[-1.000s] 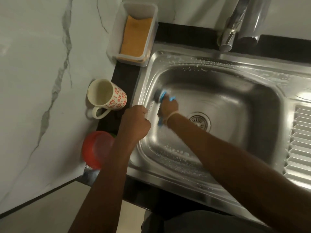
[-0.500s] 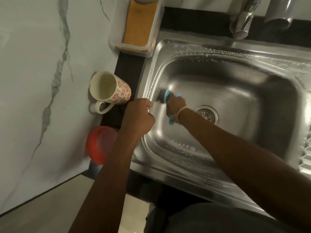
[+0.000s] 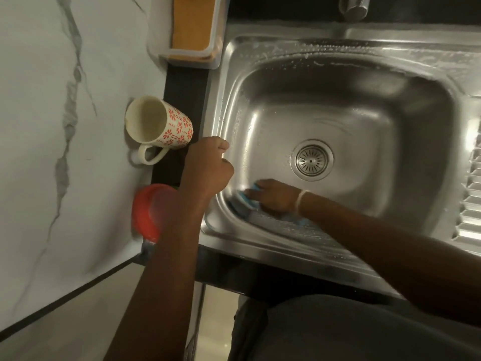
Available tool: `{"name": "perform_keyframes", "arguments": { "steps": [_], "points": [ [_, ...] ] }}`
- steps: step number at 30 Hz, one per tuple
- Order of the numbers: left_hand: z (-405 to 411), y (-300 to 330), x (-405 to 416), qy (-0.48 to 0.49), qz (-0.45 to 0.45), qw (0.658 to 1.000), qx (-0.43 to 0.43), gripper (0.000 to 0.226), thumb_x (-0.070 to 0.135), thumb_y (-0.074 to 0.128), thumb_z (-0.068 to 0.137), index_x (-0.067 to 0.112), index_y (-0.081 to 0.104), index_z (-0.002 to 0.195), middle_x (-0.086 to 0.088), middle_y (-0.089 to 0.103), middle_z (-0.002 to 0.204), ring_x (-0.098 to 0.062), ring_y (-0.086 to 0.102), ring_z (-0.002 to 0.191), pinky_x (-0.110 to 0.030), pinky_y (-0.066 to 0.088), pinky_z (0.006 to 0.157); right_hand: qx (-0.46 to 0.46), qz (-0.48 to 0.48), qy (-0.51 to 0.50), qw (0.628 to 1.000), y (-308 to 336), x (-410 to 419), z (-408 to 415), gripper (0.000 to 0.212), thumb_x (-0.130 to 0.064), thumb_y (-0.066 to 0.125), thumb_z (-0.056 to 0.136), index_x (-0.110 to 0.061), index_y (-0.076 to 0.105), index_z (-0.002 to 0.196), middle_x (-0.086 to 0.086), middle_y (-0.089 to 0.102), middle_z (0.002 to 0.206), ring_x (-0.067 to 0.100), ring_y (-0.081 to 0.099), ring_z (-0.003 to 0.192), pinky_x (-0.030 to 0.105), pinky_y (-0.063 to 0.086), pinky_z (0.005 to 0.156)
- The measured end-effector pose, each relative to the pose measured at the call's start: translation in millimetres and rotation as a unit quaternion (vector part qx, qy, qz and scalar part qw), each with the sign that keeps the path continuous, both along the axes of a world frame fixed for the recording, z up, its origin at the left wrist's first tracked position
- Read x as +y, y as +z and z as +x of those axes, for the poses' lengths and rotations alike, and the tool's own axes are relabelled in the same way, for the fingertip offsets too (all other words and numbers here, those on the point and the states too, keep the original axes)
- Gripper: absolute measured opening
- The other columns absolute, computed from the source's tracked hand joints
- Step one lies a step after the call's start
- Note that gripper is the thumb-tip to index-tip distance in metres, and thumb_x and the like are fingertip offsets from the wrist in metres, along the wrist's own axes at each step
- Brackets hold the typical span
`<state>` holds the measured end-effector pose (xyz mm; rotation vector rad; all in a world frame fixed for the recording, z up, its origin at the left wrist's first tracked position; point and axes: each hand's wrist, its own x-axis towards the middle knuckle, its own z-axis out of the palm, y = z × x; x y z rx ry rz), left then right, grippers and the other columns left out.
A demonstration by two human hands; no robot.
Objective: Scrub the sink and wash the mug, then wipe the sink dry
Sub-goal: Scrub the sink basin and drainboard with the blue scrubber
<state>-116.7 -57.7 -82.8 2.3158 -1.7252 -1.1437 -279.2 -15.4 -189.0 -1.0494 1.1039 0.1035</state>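
Head view looks straight down on the sink point(image 3: 338, 43), its rim and near wall flecked with suds. Low in the basin's near-left corner the right hand point(image 3: 273, 195) grasps a blue scrubber point(image 3: 246, 198) and presses it against the steel. The left hand point(image 3: 210, 165) sits clenched at the left rim, with nothing visible in it. The drain point(image 3: 311, 160) lies bare in the middle. Just left of the rim the mug point(image 3: 161, 128) lies on its side on the counter, apart from both hands and looking unwashed. Behind it a tub point(image 3: 192, 29) holds an orange cloth, and a red lid point(image 3: 149, 212) sits nearer. Judging by the suds, scrubbing is under way; washing the mug and drying the sink are both left.
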Motion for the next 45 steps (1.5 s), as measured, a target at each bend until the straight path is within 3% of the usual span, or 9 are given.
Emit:
{"name": "perform_keyframes", "arguments": {
  "steps": [4,10,13,18,25,30,34,39,45],
  "points": [
    [-2.6,3.0,0.8,0.01,0.008,1.0,0.004,0.052,-0.001,0.056,0.075,0.013,0.061,0.124,-0.002,0.064,0.122,-0.016,0.061,0.111,-0.033,0.053,0.094,-0.009,0.038,-0.072,0.997,9.3,4.9,10.9,0.035,-0.046,0.053,0.099,-0.013,0.052,0.091,0.004,0.051,0.058,0.015,0.041,0.038,0.023,0.037,0.039],
    [-7.6,2.4,1.1,0.007,-0.004,1.0,0.004,0.05,0.0,0.058,0.078,0.011,0.059,0.127,-0.004,0.063,0.125,-0.018,0.06,0.114,-0.038,0.051,0.097,0.049,-0.055,0.11,0.991,6.2,12.4,-56.6,0.037,-0.051,0.056,0.096,-0.014,0.057,0.098,-0.003,0.056,0.072,0.007,0.051,0.048,0.018,0.038,0.042],
    [-6.2,1.3,-0.9,0.008,0.0,1.0,0.002,0.049,-0.001,0.058,0.079,0.012,0.06,0.127,-0.004,0.063,0.124,-0.017,0.06,0.113,-0.038,0.052,0.096,0.099,-0.116,0.139,0.978,-12.2,12.8,-48.6,0.035,-0.043,0.067,0.091,-0.015,0.049,0.101,-0.003,0.054,0.087,0.015,0.054,0.076,0.02,0.036,0.054],
    [-6.5,-0.6,-2.9,0.019,0.004,1.0,0.003,0.05,-0.002,0.061,0.078,0.013,0.059,0.126,-0.004,0.063,0.123,-0.016,0.061,0.112,-0.035,0.053,0.094,0.085,-0.138,0.057,0.985,-43.5,-11.8,20.0,0.033,-0.038,0.067,0.091,-0.013,0.049,0.1,0.008,0.061,0.096,0.022,0.057,0.081,0.03,0.045,0.067],
    [-18.2,3.3,-9.3,-0.028,-0.005,0.999,-0.039,0.039,0.005,0.063,0.079,0.009,0.063,0.118,-0.008,0.067,0.114,-0.021,0.064,0.104,-0.038,0.055,0.089,0.239,-0.409,0.154,0.867,-48.6,-102.1,3.7,0.049,-0.029,0.051,0.097,-0.021,0.036,0.143,0.018,0.069,0.106,0.036,0.068,0.089,0.035,0.044,0.067],
    [-42.6,15.7,-9.6,-0.069,0.032,0.994,-0.085,0.042,0.007,0.061,0.084,0.006,0.057,0.125,-0.011,0.063,0.119,-0.025,0.061,0.108,-0.026,0.046,0.088,0.304,-0.458,0.162,0.82,-45.8,-149.9,-46.5,0.045,-0.031,0.048,0.1,-0.025,0.035,0.143,0.02,0.069,0.104,0.04,0.07,0.083,0.038,0.048,0.067],
    [-44.6,26.2,3.6,-0.098,0.002,0.992,-0.075,0.04,0.009,0.057,0.087,0.008,0.055,0.127,-0.012,0.064,0.113,-0.026,0.063,0.1,-0.039,0.039,0.109,0.375,-0.406,0.042,0.832,-48.1,-111.8,-133.8,0.046,-0.045,0.051,0.099,-0.023,0.04,0.139,0.024,0.068,0.105,0.043,0.068,0.091,0.04,0.05,0.076],
    [-15.2,29.0,49.5,-0.008,-0.167,0.986,0.019,0.036,0.017,0.066,0.083,0.017,0.062,0.119,0.001,0.069,0.108,-0.015,0.064,0.101,-0.031,0.053,0.087,0.407,-0.302,-0.069,0.859,-21.6,-80.7,-197.6,0.04,-0.041,0.064,0.091,-0.011,0.057,0.117,0.027,0.066,0.115,0.045,0.065,0.103,0.045,0.053,0.088],
    [55.1,52.4,83.8,0.08,-0.246,0.966,-0.005,0.059,0.041,0.081,0.071,0.024,0.053,0.12,0.008,0.059,0.117,-0.007,0.054,0.104,-0.032,0.052,0.087,0.238,-0.317,-0.093,0.913,49.7,-39.0,-103.3,0.028,-0.041,0.068,0.09,-0.015,0.06,0.094,0.013,0.07,0.083,0.031,0.066,0.074,0.035,0.048,0.068]
  ]
}}
